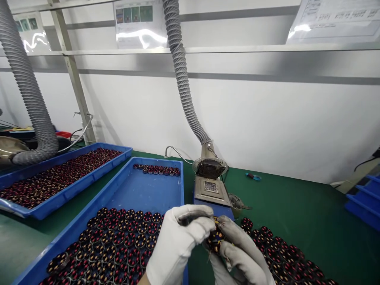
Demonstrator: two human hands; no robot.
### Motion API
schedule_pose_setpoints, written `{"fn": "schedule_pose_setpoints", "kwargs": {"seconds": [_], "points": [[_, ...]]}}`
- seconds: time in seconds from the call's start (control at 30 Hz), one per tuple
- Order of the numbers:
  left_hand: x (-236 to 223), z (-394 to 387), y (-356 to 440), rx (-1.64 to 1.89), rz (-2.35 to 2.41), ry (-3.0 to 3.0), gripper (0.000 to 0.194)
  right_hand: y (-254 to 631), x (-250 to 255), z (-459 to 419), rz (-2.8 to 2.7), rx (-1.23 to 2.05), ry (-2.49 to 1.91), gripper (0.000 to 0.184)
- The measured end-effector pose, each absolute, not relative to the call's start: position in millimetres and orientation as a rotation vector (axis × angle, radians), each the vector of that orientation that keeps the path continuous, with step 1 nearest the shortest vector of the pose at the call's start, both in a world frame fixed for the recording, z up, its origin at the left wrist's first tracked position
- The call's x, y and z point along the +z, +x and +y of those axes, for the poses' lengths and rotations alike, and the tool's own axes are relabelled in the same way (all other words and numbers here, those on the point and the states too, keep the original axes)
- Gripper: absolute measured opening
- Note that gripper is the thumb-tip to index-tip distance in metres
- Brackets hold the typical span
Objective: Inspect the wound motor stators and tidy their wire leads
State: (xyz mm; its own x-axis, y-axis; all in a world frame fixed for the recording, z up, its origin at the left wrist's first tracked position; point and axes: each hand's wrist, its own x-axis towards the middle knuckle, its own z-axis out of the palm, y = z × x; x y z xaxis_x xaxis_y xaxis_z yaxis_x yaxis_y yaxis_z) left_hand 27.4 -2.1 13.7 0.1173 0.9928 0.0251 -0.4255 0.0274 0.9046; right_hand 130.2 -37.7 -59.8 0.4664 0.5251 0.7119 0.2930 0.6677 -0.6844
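My left hand [178, 243], in a white glove, has its thumb and fingers pinched at the near side of a small motor stator [216, 239]. My right hand [245, 253], in a greyish, soiled glove, wraps its fingers round the same stator from the right. The stator is a round dark part with yellow marks, and thin wire ends stick out of it. The fingers partly cover it. Both hands are in front of a small metal-topped device [213, 188], whose square top plate has a patterned centre.
A blue tray [145, 194] on the left holds rows of similar round stators; another blue tray [97, 144] is full of them. More stators [279, 253] lie on the green table right of my hands. A grey duct [185, 79] ends above the device. Blue-handled cutters [253, 176] lie behind.
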Motion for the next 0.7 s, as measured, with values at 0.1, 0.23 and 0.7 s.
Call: {"fn": "schedule_pose_setpoints", "kwargs": {"seconds": [0.1, 0.23, 0.7], "points": [[9, -2, 27, 1.267, 0.790, 0.968, 0.015, 129, -61, -28, -1.184, -0.106, -0.791, 0.042], [7, -3, 21, 1.276, 0.687, 0.954, 0.029, 129, -60, -18, -1.247, -0.402, -0.749, 0.028], [-7, 9, 23, 1.530, 0.493, 0.719, 0.008, 125, -54, -25, -1.317, -0.309, -0.856, 0.040]]}}
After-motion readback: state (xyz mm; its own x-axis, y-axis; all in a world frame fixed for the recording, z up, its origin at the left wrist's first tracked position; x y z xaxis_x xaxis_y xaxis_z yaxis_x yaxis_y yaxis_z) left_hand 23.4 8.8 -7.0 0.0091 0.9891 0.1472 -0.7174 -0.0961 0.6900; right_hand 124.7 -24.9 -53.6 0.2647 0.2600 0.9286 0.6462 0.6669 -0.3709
